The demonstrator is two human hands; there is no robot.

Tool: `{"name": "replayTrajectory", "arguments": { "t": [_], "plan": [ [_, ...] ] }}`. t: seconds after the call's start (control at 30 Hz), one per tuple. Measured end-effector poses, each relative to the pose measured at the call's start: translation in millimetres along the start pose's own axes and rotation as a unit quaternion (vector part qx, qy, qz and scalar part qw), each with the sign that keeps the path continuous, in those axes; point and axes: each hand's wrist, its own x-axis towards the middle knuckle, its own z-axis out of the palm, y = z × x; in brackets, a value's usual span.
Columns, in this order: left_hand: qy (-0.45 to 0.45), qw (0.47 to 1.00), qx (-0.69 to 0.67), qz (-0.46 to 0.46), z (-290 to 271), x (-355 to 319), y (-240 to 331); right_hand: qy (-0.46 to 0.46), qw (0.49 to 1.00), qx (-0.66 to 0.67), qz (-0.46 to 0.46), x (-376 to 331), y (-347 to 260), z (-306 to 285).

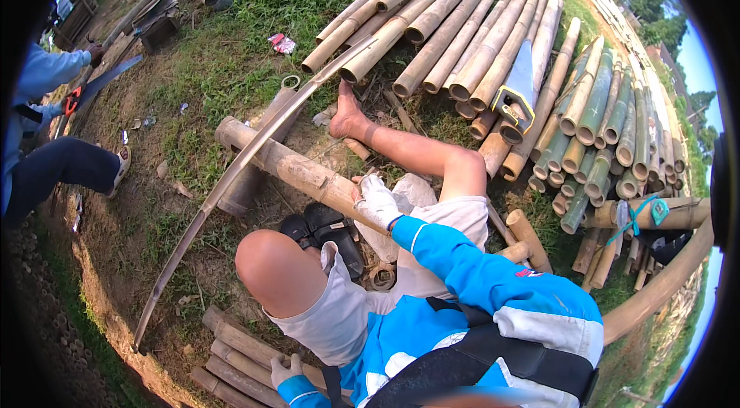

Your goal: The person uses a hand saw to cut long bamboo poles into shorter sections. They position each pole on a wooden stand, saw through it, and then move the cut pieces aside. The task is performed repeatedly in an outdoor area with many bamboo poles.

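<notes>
R hand [375, 201], white-gloved, on thick tan round bamboo log [302, 172]; L hand [287, 370], grey-gloved, prob. touching brown bamboo poles [240, 338]; can't tell either's grip.

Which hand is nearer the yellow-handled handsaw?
Right. The right hand is at the bamboo pole, below-left of the handsaw; the left hand is farther, by the bottom poles.

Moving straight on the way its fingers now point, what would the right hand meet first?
Most likely the thick bamboo pole: the gloved right hand appears to lie at or on it, fingers angled its way, though depth is unclear.
</notes>
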Motion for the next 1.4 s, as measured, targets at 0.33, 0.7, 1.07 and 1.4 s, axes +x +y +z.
{"name": "replayTrajectory", "arguments": {
  "t": [0.33,0.7,1.07,1.4],
  "plan": [
    [0.213,0.876,0.002,0.433,-51.2,279.5,250.9,-0.033,0.999,0.000,0.040,0.9,-6.7,-5.7],
    [0.228,0.880,0.099,0.405,-7.9,312.5,421.5,0.012,1.000,-0.004,0.015,1.8,-7.8,-3.7],
    [0.271,0.870,0.106,0.397,3.9,322.8,415.5,-0.018,0.999,0.003,0.037,2.5,-13.1,-10.4],
    [0.283,0.861,0.095,0.412,3.1,318.3,415.9,-0.051,0.988,0.108,0.099,12.7,6.2,-1.5]
  ]
}}
